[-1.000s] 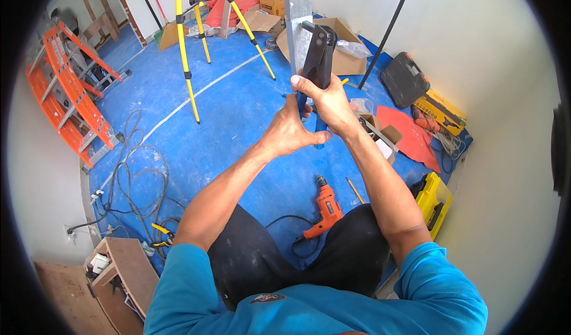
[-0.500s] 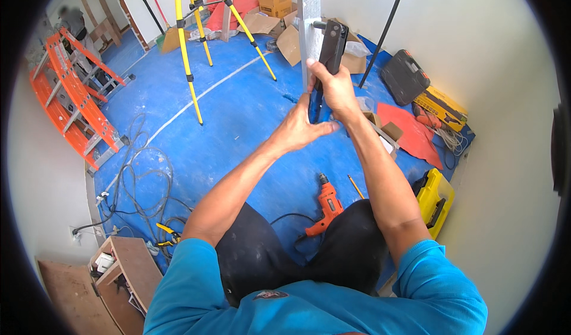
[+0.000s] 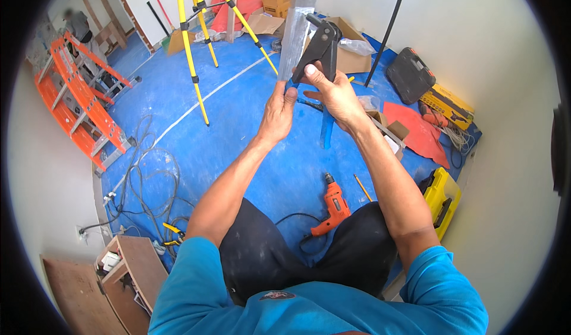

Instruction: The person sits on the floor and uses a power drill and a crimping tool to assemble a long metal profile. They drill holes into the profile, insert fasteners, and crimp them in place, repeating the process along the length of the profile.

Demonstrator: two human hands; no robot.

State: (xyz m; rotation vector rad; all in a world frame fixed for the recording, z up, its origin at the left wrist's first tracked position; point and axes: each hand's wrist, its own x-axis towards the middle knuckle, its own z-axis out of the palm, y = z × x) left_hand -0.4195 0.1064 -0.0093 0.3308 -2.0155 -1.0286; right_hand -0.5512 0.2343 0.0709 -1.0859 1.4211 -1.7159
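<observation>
A grey metal profile [image 3: 294, 40] rises in front of me, its top beyond the upper edge. Against it I hold a hand riveter [image 3: 321, 44] with a black body and blue grips, its nose at the profile's face. The riveter's handles are spread apart. My right hand [image 3: 340, 99] is closed round its body, the thumb along the side, with one blue grip hanging below. My left hand [image 3: 276, 113] closes on the other handle's end, beside the profile's lower part; its fingertips are partly hidden.
On the blue floor lie an orange corded drill [image 3: 335, 204], a pencil [image 3: 363, 187] and tangled cables [image 3: 143, 180]. Yellow tripod legs [image 3: 193, 61] stand ahead, an orange ladder [image 3: 83, 97] at left. Yellow case [image 3: 443, 201], black case [image 3: 410, 75] and cardboard boxes [image 3: 345, 34] sit rightward. Another person [image 3: 77, 24] is far left.
The riveter's handles have swung apart, and its body now tilts. My left hand has moved left, away from my right hand. The metal profile appears more slanted in view.
</observation>
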